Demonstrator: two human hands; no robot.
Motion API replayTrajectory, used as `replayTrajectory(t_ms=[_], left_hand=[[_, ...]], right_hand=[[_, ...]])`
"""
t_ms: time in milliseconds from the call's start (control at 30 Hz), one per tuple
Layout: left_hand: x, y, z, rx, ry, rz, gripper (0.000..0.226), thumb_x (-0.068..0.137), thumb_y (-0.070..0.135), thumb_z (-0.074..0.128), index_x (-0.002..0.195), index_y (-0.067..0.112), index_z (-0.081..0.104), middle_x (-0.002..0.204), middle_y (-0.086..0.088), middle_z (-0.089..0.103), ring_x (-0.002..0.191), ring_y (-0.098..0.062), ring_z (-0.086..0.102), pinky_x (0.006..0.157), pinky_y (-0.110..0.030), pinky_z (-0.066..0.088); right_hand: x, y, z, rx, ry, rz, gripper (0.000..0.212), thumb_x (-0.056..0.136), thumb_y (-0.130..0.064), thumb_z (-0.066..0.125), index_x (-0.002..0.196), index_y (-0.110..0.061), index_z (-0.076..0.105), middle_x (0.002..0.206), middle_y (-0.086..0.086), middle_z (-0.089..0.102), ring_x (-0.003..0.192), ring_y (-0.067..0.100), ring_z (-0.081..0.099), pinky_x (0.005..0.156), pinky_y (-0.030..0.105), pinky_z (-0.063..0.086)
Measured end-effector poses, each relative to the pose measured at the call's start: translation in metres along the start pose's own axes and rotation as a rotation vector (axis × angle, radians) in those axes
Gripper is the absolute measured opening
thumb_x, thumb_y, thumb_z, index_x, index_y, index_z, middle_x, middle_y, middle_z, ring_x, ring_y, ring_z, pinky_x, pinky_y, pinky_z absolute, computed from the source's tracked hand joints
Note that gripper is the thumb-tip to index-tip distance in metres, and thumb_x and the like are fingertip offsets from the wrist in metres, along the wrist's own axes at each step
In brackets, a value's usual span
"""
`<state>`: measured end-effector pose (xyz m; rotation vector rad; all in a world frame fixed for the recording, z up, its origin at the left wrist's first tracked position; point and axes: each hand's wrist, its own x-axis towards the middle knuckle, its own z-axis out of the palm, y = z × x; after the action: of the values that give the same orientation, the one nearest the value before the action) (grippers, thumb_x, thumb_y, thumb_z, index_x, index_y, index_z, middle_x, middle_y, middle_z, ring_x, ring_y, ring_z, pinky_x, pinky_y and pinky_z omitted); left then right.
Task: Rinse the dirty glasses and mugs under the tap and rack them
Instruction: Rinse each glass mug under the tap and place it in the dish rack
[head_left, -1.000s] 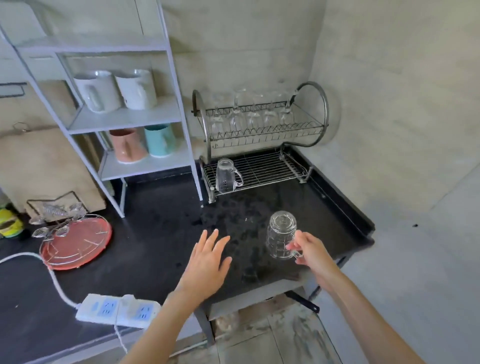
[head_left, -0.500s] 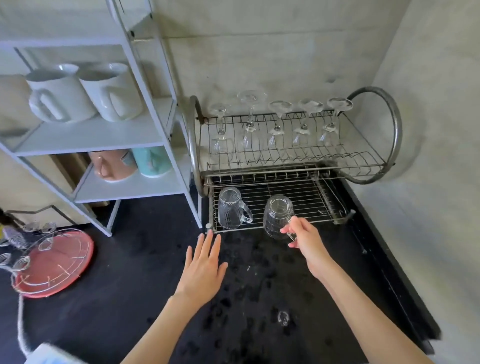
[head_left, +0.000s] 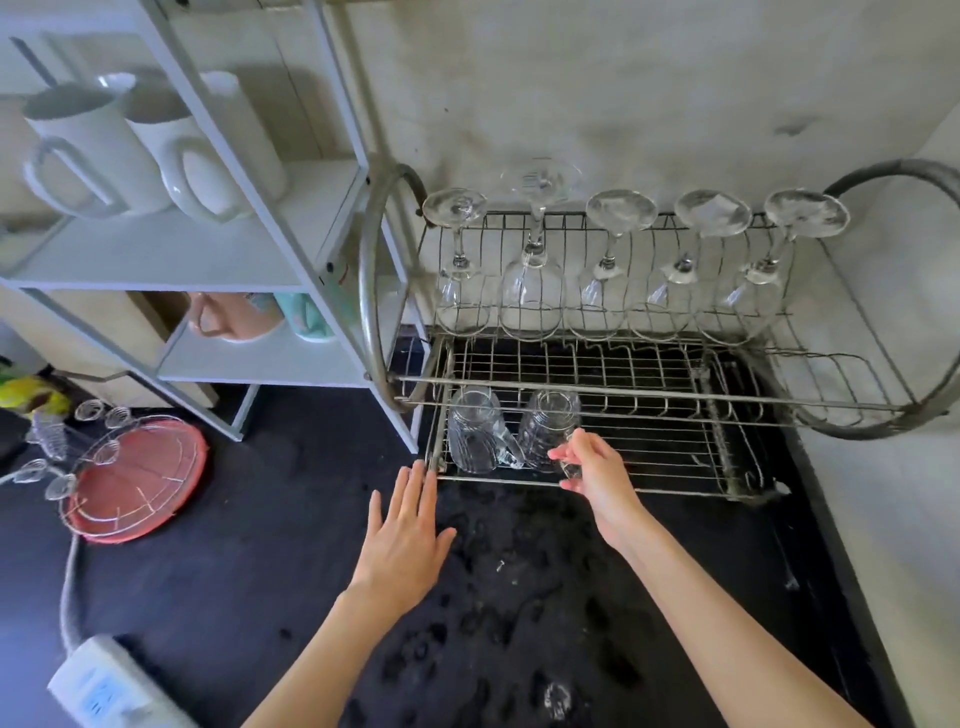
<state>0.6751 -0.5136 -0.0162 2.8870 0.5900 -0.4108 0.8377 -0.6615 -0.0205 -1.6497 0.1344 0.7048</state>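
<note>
power strip (head_left: 98, 691) cropped (left edge), mug handle (head_left: 569, 467) hidden

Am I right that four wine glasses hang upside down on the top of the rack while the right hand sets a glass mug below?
Not quite: the head view shows five wine glasses upside down on the rack's top tier, not four. The right hand does hold a glass mug on the lower tier.

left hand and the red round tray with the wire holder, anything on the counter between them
In the head view, only bare black countertop lies between the open left hand and the red round tray.
</note>
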Motion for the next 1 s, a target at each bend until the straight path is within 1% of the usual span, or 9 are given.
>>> replayTrajectory(t_ms=[100,133,233,300,400,533,800,900,1000], left_hand=[[0.001,0.000,-0.001,0.049,-0.058,-0.044,0.078,0.071,0.042,0.075,0.131,-0.001,0.049,0.138,-0.016,0.048,0.125,-0.033,0.048,0.090,-0.053,0.047],[0.002,0.000,0.000,0.076,-0.053,-0.055,0.078,0.070,0.043,0.076,0.130,0.000,0.051,0.137,-0.016,0.050,0.125,-0.034,0.049,0.090,-0.052,0.049],[0.004,0.002,0.001,0.007,-0.055,-0.015,0.074,0.095,0.044,0.041,0.148,0.006,0.006,0.157,-0.014,0.003,0.144,-0.032,0.001,0.115,-0.047,0.012],[0.008,-0.001,0.003,0.032,-0.046,-0.027,0.070,0.098,0.045,0.029,0.148,0.012,-0.009,0.157,-0.009,-0.011,0.144,-0.028,-0.012,0.116,-0.043,0.001],[0.006,-0.002,-0.002,0.073,-0.078,-0.028,0.071,0.098,0.046,0.031,0.149,0.015,-0.008,0.156,-0.010,-0.013,0.143,-0.029,-0.013,0.116,-0.045,0.002],[-0.013,0.002,-0.008,0.055,-0.023,-0.023,0.070,0.098,0.046,0.031,0.149,0.018,-0.006,0.157,-0.009,-0.011,0.143,-0.029,-0.013,0.116,-0.046,0.001],[-0.133,0.003,0.031,-0.040,0.059,-0.098,0.066,0.097,0.049,0.029,0.150,0.021,0.001,0.157,-0.008,-0.009,0.144,-0.027,-0.013,0.116,-0.044,-0.002],[-0.192,-0.012,0.053,-0.085,0.126,-0.158,0.064,0.095,0.049,0.034,0.149,0.020,0.014,0.157,-0.011,0.002,0.144,-0.031,-0.003,0.115,-0.048,0.003],[-0.262,-0.033,0.070,-0.059,0.180,-0.220,0.062,0.084,0.049,0.055,0.136,0.016,0.047,0.144,-0.016,0.039,0.134,-0.039,0.034,0.103,-0.055,0.032]], right_hand=[[0.000,-0.001,0.001,-0.046,-0.029,-0.010,0.029,0.101,-0.029,0.037,0.082,-0.014,0.054,0.091,-0.002,0.061,0.092,0.011,0.049,0.080,0.034,0.045],[0.000,0.000,0.000,-0.072,-0.041,-0.020,0.028,0.100,-0.030,0.037,0.087,-0.014,0.056,0.092,-0.004,0.062,0.091,0.010,0.050,0.081,0.034,0.045],[-0.001,-0.003,-0.003,-0.165,-0.066,-0.053,0.027,0.100,-0.031,0.039,0.092,-0.014,0.057,0.095,-0.001,0.061,0.087,0.011,0.051,0.078,0.031,0.045],[-0.001,-0.004,-0.006,-0.252,-0.068,-0.072,0.028,0.099,-0.031,0.039,0.093,-0.011,0.058,0.098,0.003,0.059,0.088,0.014,0.052,0.079,0.031,0.043],[-0.011,-0.006,-0.011,-0.498,-0.079,-0.146,0.034,0.099,-0.030,0.039,0.123,-0.010,0.053,0.122,0.002,0.056,0.112,0.018,0.053,0.092,0.030,0.039],[-0.047,-0.001,-0.021,-0.752,-0.063,-0.293,0.045,0.099,-0.028,0.042,0.141,-0.014,0.037,0.141,0.004,0.044,0.129,0.020,0.043,0.103,0.028,0.033],[-0.148,0.050,-0.002,-1.173,-0.301,-0.566,0.059,0.098,-0.045,0.035,0.150,-0.027,0.014,0.158,-0.004,0.009,0.145,0.013,0.003,0.117,0.031,0.009],[-0.192,0.082,0.024,-1.273,-0.381,-0.665,0.059,0.098,-0.046,0.034,0.150,-0.026,0.012,0.159,-0.003,0.006,0.146,0.015,0.001,0.118,0.034,0.007],[-0.241,0.114,0.055,-1.231,-0.522,-0.698,0.059,0.099,-0.044,0.035,0.150,-0.026,0.012,0.158,-0.005,0.005,0.146,0.013,0.000,0.118,0.031,0.007]])
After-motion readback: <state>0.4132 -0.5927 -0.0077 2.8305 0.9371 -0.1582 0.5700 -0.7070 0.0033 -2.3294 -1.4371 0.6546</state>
